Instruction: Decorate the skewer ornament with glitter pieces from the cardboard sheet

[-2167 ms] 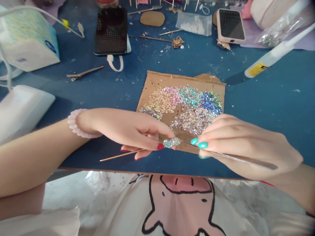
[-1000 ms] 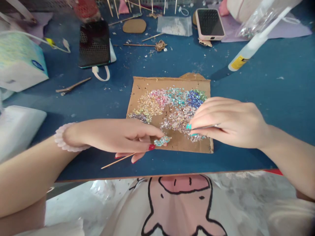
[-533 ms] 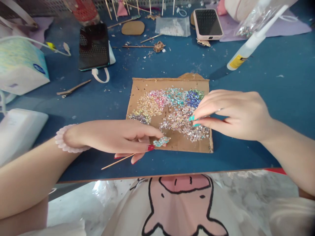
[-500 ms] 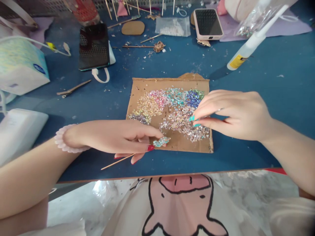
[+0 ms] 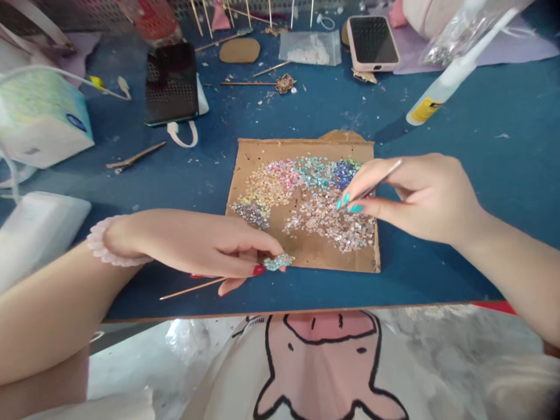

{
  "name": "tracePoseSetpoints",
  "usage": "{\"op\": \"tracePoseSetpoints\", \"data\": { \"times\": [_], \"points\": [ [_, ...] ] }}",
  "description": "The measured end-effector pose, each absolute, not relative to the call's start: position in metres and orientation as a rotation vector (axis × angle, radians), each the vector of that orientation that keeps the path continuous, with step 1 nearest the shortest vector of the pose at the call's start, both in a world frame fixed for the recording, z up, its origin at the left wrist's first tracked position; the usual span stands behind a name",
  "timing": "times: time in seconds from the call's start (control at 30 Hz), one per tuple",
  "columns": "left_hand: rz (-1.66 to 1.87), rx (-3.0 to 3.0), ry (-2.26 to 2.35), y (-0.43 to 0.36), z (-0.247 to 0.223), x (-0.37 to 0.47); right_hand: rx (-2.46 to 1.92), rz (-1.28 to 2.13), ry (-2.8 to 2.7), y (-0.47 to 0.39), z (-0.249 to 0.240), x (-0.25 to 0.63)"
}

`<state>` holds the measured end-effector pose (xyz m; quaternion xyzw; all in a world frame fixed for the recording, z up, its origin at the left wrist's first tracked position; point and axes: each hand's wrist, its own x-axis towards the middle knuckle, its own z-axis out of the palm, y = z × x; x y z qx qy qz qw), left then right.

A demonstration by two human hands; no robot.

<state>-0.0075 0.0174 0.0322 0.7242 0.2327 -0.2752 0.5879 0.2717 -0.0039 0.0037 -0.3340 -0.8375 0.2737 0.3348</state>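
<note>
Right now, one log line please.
left hand: holds glittery ornament, thin stick; right hand: holds metal tool; loose gems: on cardboard, colours grouped

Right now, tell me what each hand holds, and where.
Left fingers: glittery turquoise piece, by one edge; any grip on the stick is hidden. Right fingers: metal tool, by its shaft.

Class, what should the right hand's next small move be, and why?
Probably dip the thin tool to the pale sequins: the right hand grips it over that patch, while the left hand holds the turquoise piece apart. The tip is unclear.
</note>
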Motion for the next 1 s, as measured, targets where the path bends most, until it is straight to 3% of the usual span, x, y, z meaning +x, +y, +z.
{"op": "tracePoseSetpoints", "data": {
  "times": [0.17, 0.53, 0.7, 1.0],
  "points": [
    [-0.668, 1.687, 0.518, 0.019, 0.033, -0.009, -1.114, 0.828, -1.798, 0.012, -0.007, 0.275],
    [-0.669, 1.717, 0.49, 0.019, 0.031, -0.01, -1.073, 1.017, -1.52, 0.039, -0.026, 0.281],
    [-0.651, 1.738, 0.464, 0.019, 0.031, -0.01, -1.081, 1.226, -1.524, 0.04, -0.022, 0.287],
    [-0.679, 1.771, 0.441, 0.017, 0.034, -0.01, -1.163, 1.175, -1.74, 0.039, -0.015, 0.301]
  ]
}}
